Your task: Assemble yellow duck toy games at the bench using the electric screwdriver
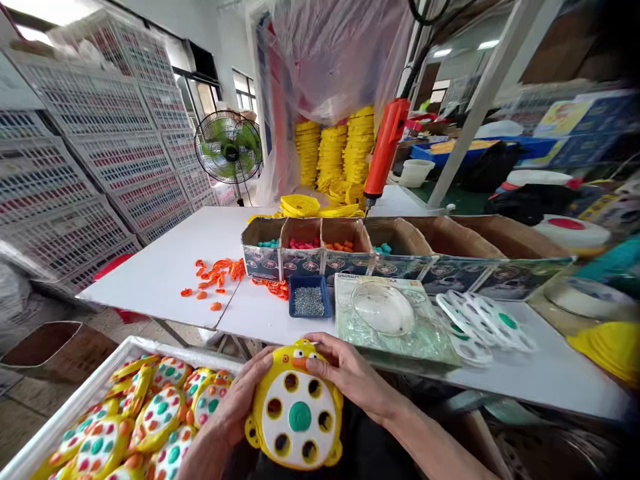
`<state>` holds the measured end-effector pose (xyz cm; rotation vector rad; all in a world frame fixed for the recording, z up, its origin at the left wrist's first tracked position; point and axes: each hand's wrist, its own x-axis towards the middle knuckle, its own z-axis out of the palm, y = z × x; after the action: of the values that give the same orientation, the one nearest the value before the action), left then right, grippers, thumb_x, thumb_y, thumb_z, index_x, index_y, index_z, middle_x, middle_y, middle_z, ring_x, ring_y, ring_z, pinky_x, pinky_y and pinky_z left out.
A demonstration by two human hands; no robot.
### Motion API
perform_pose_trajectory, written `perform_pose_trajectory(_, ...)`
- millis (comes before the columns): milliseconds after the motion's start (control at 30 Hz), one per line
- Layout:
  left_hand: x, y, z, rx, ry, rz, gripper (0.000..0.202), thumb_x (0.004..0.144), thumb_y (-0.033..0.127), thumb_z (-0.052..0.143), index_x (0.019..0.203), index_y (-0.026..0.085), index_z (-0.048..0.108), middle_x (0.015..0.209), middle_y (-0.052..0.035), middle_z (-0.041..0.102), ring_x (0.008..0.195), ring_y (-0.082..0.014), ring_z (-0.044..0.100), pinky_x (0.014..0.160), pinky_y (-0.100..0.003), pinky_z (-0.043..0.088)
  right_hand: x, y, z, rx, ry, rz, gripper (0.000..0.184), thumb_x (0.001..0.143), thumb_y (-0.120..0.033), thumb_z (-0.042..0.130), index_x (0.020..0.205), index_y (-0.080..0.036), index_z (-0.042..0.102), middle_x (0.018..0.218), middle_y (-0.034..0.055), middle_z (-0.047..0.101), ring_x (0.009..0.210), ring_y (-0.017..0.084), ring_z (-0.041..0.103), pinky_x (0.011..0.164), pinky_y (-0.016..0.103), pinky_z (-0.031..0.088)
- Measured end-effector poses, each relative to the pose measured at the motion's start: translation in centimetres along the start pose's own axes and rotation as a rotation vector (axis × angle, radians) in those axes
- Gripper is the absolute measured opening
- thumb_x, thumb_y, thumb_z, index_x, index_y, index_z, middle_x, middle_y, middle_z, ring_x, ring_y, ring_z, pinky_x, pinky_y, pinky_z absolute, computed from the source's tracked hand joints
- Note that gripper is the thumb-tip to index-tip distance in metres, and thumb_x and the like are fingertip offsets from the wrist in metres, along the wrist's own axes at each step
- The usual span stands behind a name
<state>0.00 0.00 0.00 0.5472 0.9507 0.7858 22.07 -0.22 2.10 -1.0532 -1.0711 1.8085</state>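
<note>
Between my two hands is a yellow plastic toy shell (pixel 296 408) shaped like a chick, with a white round face plate, a green centre and several open holes around it. My left hand (pixel 240 393) grips its left edge, fingers along the upper side. My right hand (pixel 350 373) holds the upper right, the thumb pressed near the orange beak. Just beyond, a small blue tray (pixel 310 281) of tiny metal screws stands on the white table (pixel 165 240). Beside it lies a box with a clear round dish (pixel 383 308).
A white crate (pixel 131 343) of finished-looking toys is at lower left. Orange pieces (pixel 220 273) lie on the table. Cardboard bins (pixel 303 263) hold coloured parts, and a red electric screwdriver (pixel 387 147) hangs above them. White plates (pixel 493 320) lie right; yellow shells (pixel 333 157) are stacked behind.
</note>
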Motion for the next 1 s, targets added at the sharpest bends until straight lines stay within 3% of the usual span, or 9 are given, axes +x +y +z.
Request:
perform_pose_trajectory(133, -0.1, 0.0, -1.8, -0.107, -0.131, 0.094, 0.066, 0.072, 0.043, 0.086, 0.131, 0.021, 0.066, 0.118, -0.0101, 0.079, 0.107, -0.0302, 0.074, 0.088, -0.033, 0.058, 0.3, 0.7, 0.6, 0.1, 0.157, -0.077, 0.054, 0.079, -0.046, 0.085, 0.121, -0.025, 0.061, 0.117, 0.0046, 0.074, 0.1, 0.022, 0.072, 0.083, 0.032, 0.057)
perform_pose_trajectory(233, -0.4, -0.4, -2.1, -0.191, -0.139, 0.146, 0.083, 0.067, 0.036, 0.091, 0.142, 0.025, 0.058, 0.122, -0.0088, 0.079, 0.11, -0.0305, 0.074, 0.094, -0.034, 0.058, 0.6, 1.4, 1.1, 0.196, 0.237, -0.139, 0.051, 0.078, -0.045, 0.086, 0.117, -0.025, 0.061, 0.116, 0.0045, 0.075, 0.099, 0.022, 0.073, 0.084, 0.033, 0.058)
perform_pose_trajectory(333, -0.7, -0.9, -1.4, -0.22, -0.072, 0.166, 0.092, 0.067, 0.026, 0.092, 0.149, 0.028, 0.05, 0.118, -0.0094, 0.08, 0.105, -0.0308, 0.076, 0.093, -0.037, 0.059, 0.8, 2.1, 1.7, 0.268, 0.307, -0.179, 0.049, 0.079, -0.045, 0.085, 0.115, -0.026, 0.06, 0.116, 0.0046, 0.075, 0.102, 0.024, 0.073, 0.087, 0.035, 0.058)
perform_pose_trajectory(500, -1.0, -1.0, 0.5, -0.25, 0.126, 0.25, 0.072, 0.079, 0.03, 0.084, 0.144, 0.027, 0.054, 0.112, -0.0094, 0.081, 0.097, -0.0285, 0.078, 0.089, -0.038, 0.063, 1.1, 3.3, 2.7, 0.364, 0.396, -0.177, 0.054, 0.079, -0.048, 0.084, 0.119, -0.028, 0.056, 0.119, 0.0048, 0.075, 0.114, 0.028, 0.07, 0.096, 0.041, 0.056)
perform_pose_trajectory(667, -0.8, -0.6, 1.0, -0.238, 0.258, 0.314, 0.059, 0.078, 0.037, 0.085, 0.13, 0.026, 0.061, 0.106, -0.007, 0.082, 0.097, -0.0284, 0.079, 0.084, -0.035, 0.064, 1.0, 4.4, 3.9, 0.376, 0.419, -0.162, 0.056, 0.078, -0.053, 0.082, 0.12, -0.029, 0.054, 0.12, 0.0065, 0.075, 0.114, 0.03, 0.071, 0.099, 0.046, 0.057)
perform_pose_trajectory(767, -0.8, -0.4, -0.2, -0.175, 0.298, 0.328, 0.049, 0.078, 0.041, 0.084, 0.119, 0.023, 0.064, 0.099, -0.0065, 0.082, 0.09, -0.027, 0.079, 0.076, -0.032, 0.064, 0.9, 4.8, 3.9, 0.198, 0.399, -0.173, 0.051, 0.08, -0.055, 0.078, 0.118, -0.028, 0.058, 0.122, 0.0085, 0.074, 0.116, 0.03, 0.069, 0.099, 0.044, 0.059)
perform_pose_trajectory(900, -0.9, 0.0, -2.8, -0.069, 0.289, 0.316, 0.046, 0.078, 0.044, 0.083, 0.114, 0.022, 0.064, 0.095, -0.0068, 0.082, 0.076, -0.0239, 0.079, 0.064, -0.029, 0.062, 2.1, 3.8, 3.1, -0.281, 0.444, -0.276, 0.044, 0.088, -0.057, 0.068, 0.122, -0.029, 0.065, 0.135, 0.0086, 0.067, 0.12, 0.028, 0.065, 0.096, 0.038, 0.06)
perform_pose_trajectory(1000, -1.0, 0.1, -4.3, 0.003, 0.28, 0.289, 0.044, 0.078, 0.046, 0.083, 0.108, 0.019, 0.065, 0.093, -0.0081, 0.082, 0.07, -0.0221, 0.077, 0.063, -0.029, 0.061, 5.5, 1.9, 3.4, -0.567, 0.344, -0.429, 0.03, 0.097, -0.047, 0.057, 0.11, -0.025, 0.071, 0.119, 0.008, 0.074, 0.107, 0.024, 0.069, 0.092, 0.036, 0.059)
